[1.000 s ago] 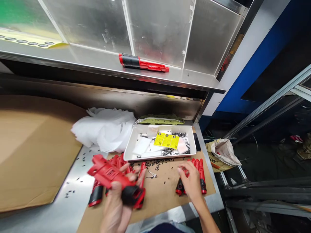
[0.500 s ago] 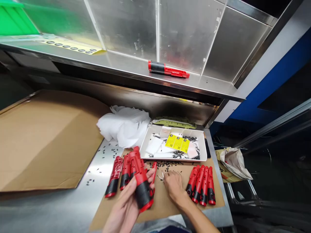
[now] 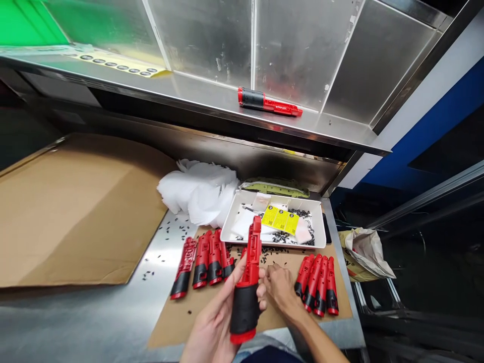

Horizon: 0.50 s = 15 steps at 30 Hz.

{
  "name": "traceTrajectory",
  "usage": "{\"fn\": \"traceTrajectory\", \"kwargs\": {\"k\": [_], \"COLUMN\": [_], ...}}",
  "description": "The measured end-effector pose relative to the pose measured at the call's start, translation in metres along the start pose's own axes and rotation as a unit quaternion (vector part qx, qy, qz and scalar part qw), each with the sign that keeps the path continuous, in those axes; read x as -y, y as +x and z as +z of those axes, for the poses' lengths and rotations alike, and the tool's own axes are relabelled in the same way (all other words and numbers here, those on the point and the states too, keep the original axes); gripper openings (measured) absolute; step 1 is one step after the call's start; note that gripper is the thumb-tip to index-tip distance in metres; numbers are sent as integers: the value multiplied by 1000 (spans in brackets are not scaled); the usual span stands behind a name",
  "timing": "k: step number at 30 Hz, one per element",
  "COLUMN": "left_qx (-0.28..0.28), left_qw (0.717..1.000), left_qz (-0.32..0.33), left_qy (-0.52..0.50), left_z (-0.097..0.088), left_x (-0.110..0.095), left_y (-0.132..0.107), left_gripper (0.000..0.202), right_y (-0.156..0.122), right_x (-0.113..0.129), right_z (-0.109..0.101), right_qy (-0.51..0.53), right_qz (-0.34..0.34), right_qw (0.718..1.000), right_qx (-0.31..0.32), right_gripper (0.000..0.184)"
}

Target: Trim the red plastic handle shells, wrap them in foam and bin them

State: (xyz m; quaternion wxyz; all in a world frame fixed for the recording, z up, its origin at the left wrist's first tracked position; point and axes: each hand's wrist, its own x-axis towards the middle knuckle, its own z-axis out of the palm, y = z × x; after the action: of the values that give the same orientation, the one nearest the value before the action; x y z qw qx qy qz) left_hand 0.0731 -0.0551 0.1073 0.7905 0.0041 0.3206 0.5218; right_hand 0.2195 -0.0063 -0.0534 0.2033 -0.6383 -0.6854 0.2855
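Note:
My left hand [image 3: 215,317] is wrapped round a red and black plastic tool housing [image 3: 245,305], held up with its narrow red end pointing away from me. Just right of it is my right hand [image 3: 282,290], low over the cardboard sheet [image 3: 177,327], its fingers curled together. The held housing and my left fingertips partly cover those fingers, so what they grip cannot be made out. Several similar housings [image 3: 202,259] lie in a row to the left. Another row of housings [image 3: 319,285] lies close to the right of my right hand.
A white tray [image 3: 323,229] holds small black pieces, white pads and a yellow label sheet [image 3: 280,219]. Loose black pieces scatter around it. White foam sheets [image 3: 200,194] and a large cardboard box [image 3: 75,212] are left. One housing [image 3: 270,103] rests on the metal shelf [image 3: 212,103].
The housing in my left hand has moved right and turned more upright, showing another side. The thin pale tool seen by my right fingertips is now hidden from view.

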Motion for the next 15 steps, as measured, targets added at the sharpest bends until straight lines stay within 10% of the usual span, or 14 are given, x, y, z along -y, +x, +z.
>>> {"fn": "traceTrajectory", "kwargs": {"k": [9,15], "left_qx": [-43,-2], "left_qw": [998,994], "left_qz": [-43,-108], "left_qy": [-4,-29], "left_z": [24,18], "left_x": [16,28], "left_y": [-11,-4], "left_gripper": [66,84], "right_y": [-85,-124], "right_x": [15,74], "right_z": [-132,-138], "right_qy": [366,437], "right_qz": [32,-61], "right_qw": [921,868], "right_qx": [-130,-227], "right_gripper": [28,13]}}
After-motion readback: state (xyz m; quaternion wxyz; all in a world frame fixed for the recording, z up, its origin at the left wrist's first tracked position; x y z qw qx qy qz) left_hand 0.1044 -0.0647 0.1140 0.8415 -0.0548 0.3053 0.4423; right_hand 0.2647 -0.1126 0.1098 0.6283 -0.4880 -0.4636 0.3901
